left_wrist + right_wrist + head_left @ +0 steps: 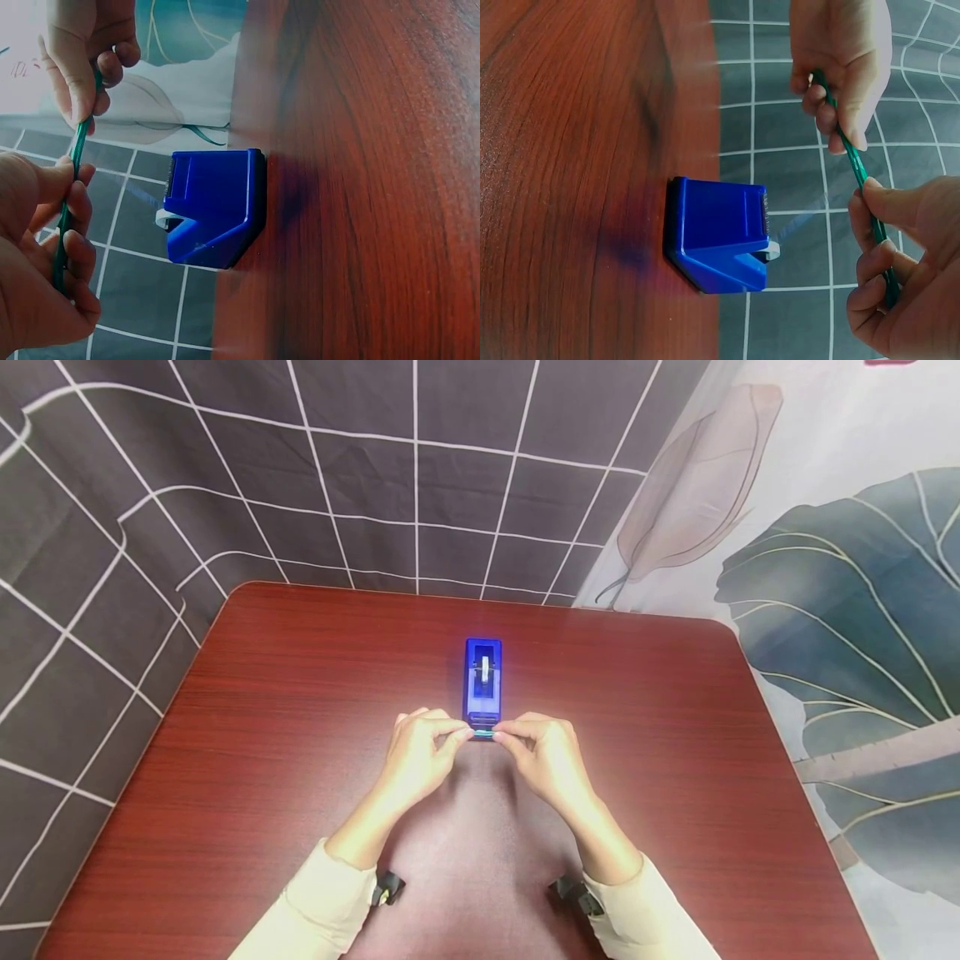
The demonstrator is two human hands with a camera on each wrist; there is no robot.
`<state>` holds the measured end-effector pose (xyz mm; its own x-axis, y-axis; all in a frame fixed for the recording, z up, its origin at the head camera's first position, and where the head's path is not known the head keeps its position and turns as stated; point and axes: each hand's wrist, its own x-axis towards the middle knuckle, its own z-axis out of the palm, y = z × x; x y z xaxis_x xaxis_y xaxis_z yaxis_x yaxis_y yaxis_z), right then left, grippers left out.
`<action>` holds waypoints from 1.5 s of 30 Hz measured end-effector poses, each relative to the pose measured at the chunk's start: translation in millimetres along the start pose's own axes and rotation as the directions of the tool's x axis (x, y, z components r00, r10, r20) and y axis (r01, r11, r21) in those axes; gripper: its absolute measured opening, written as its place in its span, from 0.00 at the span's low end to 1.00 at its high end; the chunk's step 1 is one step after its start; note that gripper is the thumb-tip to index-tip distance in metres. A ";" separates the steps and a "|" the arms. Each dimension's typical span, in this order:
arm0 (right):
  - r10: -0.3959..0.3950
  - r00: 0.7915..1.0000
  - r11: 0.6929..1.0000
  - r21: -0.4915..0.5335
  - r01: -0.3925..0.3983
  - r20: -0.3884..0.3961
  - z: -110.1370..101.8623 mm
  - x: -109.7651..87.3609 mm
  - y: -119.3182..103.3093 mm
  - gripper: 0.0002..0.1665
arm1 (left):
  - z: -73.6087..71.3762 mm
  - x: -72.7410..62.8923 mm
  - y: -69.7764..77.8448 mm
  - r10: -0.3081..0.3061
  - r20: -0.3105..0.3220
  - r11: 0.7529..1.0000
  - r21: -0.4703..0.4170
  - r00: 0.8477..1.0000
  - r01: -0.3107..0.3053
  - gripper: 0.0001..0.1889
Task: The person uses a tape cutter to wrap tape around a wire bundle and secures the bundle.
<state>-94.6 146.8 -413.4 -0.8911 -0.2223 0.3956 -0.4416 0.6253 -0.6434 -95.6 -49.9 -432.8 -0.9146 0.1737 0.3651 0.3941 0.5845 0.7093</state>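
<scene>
A thin green stick is stretched between both hands, above the front end of a blue tape dispenser. My left hand pinches it between thumb and fingers on one side. On the other side my right hand pinches it the same way, with a short length showing between the thumbs. The far ends run behind curled fingers in both wrist views. From the dispenser's serrated edge a faint see-through strip extends toward the stick. A pale tape roll sits in the dispenser.
The dispenser stands on a reddish-brown wood-grain table. Behind and to the left hangs a dark curtain with white grid lines. A leaf-patterned curtain hangs at the right. Black wrist mounts sit at both sleeves.
</scene>
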 end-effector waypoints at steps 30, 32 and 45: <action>0.213 0.961 0.969 -0.162 -0.185 0.175 -3.5 2.7 -2.2 0.09 | 12.0 -4.3 -13.2 0.165 -0.150 0.983 -0.052 0.975 -0.175 0.03; 0.223 0.956 0.969 -0.147 -0.197 0.190 -3.5 3.1 -2.2 0.09 | 12.2 -4.5 -14.0 0.178 -0.151 0.982 -0.033 0.972 -0.185 0.03; 0.194 0.964 0.980 -0.081 -0.181 0.182 0.4 1.6 1.8 0.06 | 4.3 -1.2 -7.0 0.137 0.021 0.979 0.147 0.990 -0.138 0.03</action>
<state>-96.8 147.2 -414.2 -0.9635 -0.2296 0.1374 -0.2627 0.7138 -0.6492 -97.6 -50.8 -440.8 -0.8538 0.2687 0.4459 0.4993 0.6649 0.5555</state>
